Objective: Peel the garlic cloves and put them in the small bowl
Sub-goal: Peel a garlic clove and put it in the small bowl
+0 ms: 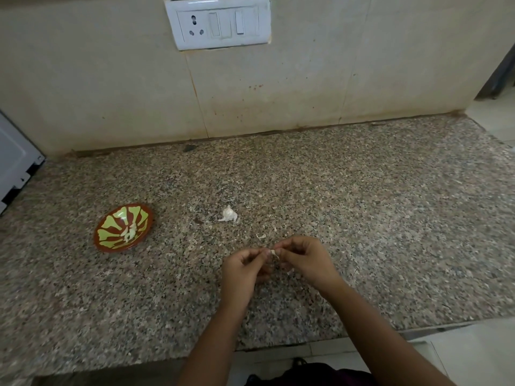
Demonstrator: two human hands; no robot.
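Low over the granite counter (362, 232), my left hand (243, 270) and my right hand (302, 260) meet fingertip to fingertip and together pinch a small garlic clove (274, 252); a strip of pale skin hangs from it. Most of the clove is hidden by my fingers. A piece of a garlic bulb (229, 214) lies on the counter beyond my hands. The small bowl (124, 227), brown with a yellow-green pattern, stands to the left and holds a few pale peeled cloves (129, 232).
Bits of garlic skin (260, 237) lie scattered around my hands. A white appliance (14, 162) stands at the far left edge. The tiled wall behind carries a switch and socket plate (218, 22). The counter's front edge (306, 341) runs just below my wrists.
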